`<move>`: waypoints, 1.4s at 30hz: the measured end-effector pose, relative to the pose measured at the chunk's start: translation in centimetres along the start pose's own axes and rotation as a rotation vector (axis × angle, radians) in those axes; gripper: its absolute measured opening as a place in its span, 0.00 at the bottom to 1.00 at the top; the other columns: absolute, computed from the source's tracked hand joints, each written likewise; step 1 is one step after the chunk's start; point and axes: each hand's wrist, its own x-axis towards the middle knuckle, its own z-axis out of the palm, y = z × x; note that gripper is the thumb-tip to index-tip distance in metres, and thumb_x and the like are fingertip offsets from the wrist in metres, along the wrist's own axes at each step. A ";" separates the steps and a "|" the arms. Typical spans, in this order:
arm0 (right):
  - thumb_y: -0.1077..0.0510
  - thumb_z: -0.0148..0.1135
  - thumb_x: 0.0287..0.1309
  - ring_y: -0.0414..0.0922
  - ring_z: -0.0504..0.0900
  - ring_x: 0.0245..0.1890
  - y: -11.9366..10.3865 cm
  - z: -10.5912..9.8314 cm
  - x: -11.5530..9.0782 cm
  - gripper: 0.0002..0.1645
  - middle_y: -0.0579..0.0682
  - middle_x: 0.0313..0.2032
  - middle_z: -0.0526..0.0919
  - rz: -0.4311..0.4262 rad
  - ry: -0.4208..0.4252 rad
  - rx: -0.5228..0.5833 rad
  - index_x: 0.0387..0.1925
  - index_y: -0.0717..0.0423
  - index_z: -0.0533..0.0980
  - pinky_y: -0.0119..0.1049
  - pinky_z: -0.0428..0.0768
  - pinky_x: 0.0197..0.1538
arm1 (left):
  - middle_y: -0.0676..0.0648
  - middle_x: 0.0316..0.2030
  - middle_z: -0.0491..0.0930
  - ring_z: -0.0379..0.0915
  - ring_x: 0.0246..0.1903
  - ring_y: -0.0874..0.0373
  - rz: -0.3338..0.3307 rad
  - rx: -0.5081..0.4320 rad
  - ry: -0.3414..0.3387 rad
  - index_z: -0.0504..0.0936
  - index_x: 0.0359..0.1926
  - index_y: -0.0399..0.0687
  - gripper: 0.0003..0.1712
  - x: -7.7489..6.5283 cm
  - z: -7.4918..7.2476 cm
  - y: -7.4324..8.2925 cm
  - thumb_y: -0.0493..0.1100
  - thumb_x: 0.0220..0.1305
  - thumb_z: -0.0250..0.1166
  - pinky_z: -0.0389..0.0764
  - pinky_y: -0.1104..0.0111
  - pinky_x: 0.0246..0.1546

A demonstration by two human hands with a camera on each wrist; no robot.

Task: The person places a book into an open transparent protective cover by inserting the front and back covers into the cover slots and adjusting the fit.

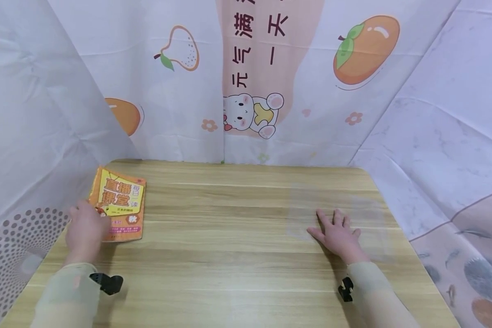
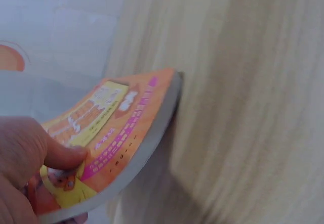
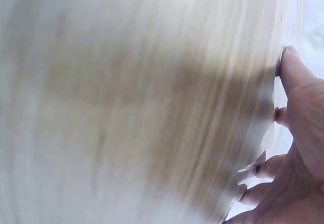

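Note:
An orange and yellow paperback book (image 1: 123,196) with Chinese lettering on its cover is at the left of the table. My left hand (image 1: 86,225) grips its near left side. In the left wrist view the thumb (image 2: 66,155) presses on the cover and fingertips show underneath, while the book bends, its far corner close to the wood. Over at the right, my right hand (image 1: 338,232) lies with spread fingers on a faint, clear plastic sheet (image 1: 373,218). The right wrist view shows that hand's fingertips (image 3: 291,57) at the surface.
A wood-grain table (image 1: 221,237) fills the space between the hands. Printed white curtains (image 1: 180,114) hang behind and along both sides. Each wrist carries a small black camera mount, such as the left mount (image 1: 108,283).

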 end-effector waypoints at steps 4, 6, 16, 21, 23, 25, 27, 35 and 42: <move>0.24 0.45 0.70 0.84 0.39 0.71 -0.2 -0.2 -0.1 0.52 0.80 0.75 0.40 0.002 0.001 -0.007 0.81 0.51 0.51 0.89 0.45 0.58 | 0.22 0.51 0.64 0.69 0.44 0.30 0.017 -0.025 -0.022 0.50 0.70 0.21 0.38 0.1 -0.7 0.4 0.38 0.69 0.57 0.76 0.43 0.36; 0.25 0.46 0.70 0.84 0.39 0.71 -0.3 -0.2 -0.1 0.52 0.80 0.74 0.40 0.002 0.002 -0.010 0.81 0.51 0.51 0.89 0.45 0.58 | 0.22 0.50 0.67 0.72 0.45 0.31 0.026 -0.046 -0.029 0.49 0.71 0.23 0.38 0.1 -0.9 0.7 0.38 0.70 0.56 0.76 0.45 0.36; 0.23 0.45 0.68 0.84 0.40 0.71 -0.6 -0.4 -0.3 0.53 0.82 0.74 0.41 -0.004 -0.001 -0.015 0.81 0.51 0.51 0.89 0.46 0.57 | 0.21 0.57 0.68 0.72 0.50 0.33 0.173 -0.205 0.010 0.49 0.73 0.24 0.38 -0.1 -1.3 2.2 0.40 0.72 0.55 0.77 0.52 0.38; 0.23 0.45 0.68 0.84 0.41 0.71 -0.8 -0.5 -0.3 0.53 0.82 0.73 0.42 -0.010 0.005 -0.028 0.81 0.51 0.52 0.89 0.48 0.56 | 0.21 0.60 0.67 0.71 0.54 0.34 0.180 -0.307 0.008 0.49 0.74 0.26 0.38 -0.4 -1.2 3.1 0.41 0.74 0.54 0.78 0.55 0.41; 0.23 0.44 0.68 0.84 0.41 0.71 -0.8 -0.5 -0.3 0.53 0.82 0.73 0.43 -0.009 0.004 -0.036 0.81 0.51 0.52 0.89 0.48 0.56 | 0.23 0.62 0.66 0.72 0.56 0.36 0.170 -0.368 -0.015 0.48 0.74 0.28 0.38 -0.5 -1.0 3.5 0.42 0.74 0.54 0.81 0.60 0.40; 0.23 0.44 0.68 0.84 0.42 0.71 -0.9 -0.5 -0.4 0.53 0.81 0.74 0.43 -0.008 0.003 -0.041 0.81 0.51 0.52 0.89 0.49 0.56 | 0.24 0.63 0.66 0.73 0.56 0.39 0.159 -0.437 -0.034 0.48 0.75 0.31 0.38 -0.6 -0.9 3.8 0.42 0.75 0.55 0.83 0.66 0.38; 0.24 0.45 0.69 0.84 0.42 0.71 -1.0 -0.5 -0.4 0.53 0.81 0.74 0.43 -0.008 0.004 -0.041 0.81 0.51 0.52 0.89 0.49 0.57 | 0.27 0.64 0.67 0.75 0.54 0.42 0.148 -0.497 -0.048 0.49 0.75 0.33 0.37 -0.7 -0.6 4.2 0.41 0.75 0.55 0.84 0.71 0.35; 0.26 0.47 0.70 0.82 0.43 0.71 -1.1 -0.4 -0.2 0.52 0.79 0.74 0.45 -0.014 0.024 -0.028 0.80 0.54 0.52 0.88 0.49 0.57 | 0.31 0.67 0.67 0.77 0.55 0.47 0.112 -0.600 -0.083 0.48 0.77 0.38 0.37 -1.0 0.0 5.1 0.44 0.77 0.55 0.84 0.75 0.37; 0.27 0.48 0.70 0.81 0.43 0.72 -1.5 -0.3 -0.3 0.52 0.78 0.75 0.45 -0.032 0.035 -0.018 0.80 0.55 0.52 0.87 0.49 0.59 | 0.33 0.65 0.69 0.79 0.50 0.52 0.089 -0.637 -0.097 0.50 0.76 0.43 0.36 -1.5 0.2 5.8 0.47 0.78 0.55 0.86 0.72 0.37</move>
